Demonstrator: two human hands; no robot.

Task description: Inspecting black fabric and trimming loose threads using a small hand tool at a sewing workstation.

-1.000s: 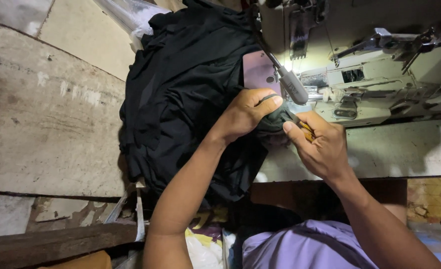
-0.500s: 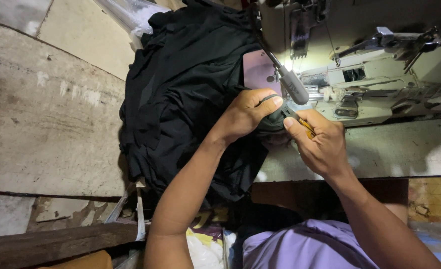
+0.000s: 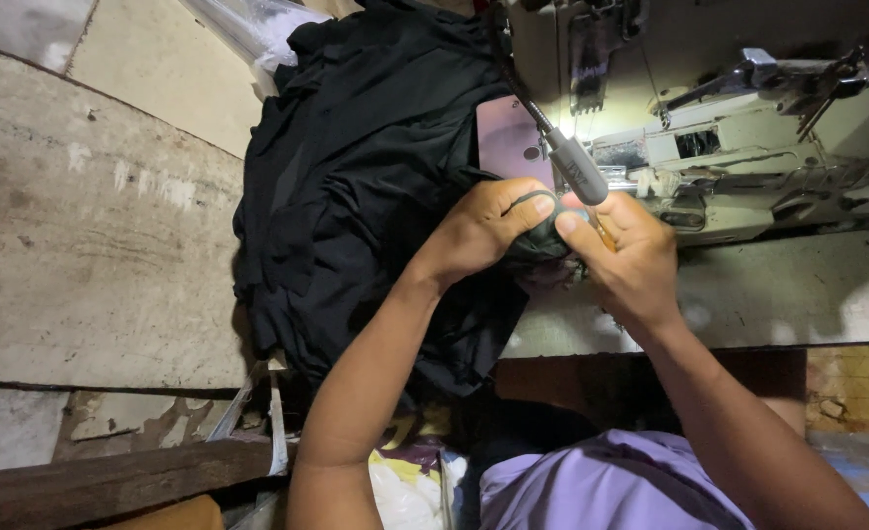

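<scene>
Black cloth [image 3: 375, 186] pinched by both hands — left hand [image 3: 483, 231], right hand [image 3: 626, 260] — beside the pale sewing machine [image 3: 748, 167].

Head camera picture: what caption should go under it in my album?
Two hands, left hand and right hand, pinch black cloth beside a sewing machine.

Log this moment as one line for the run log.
left hand: pinching black cloth | right hand: gripping same cloth, fingertips meeting left | sewing machine: just beyond hands
</scene>
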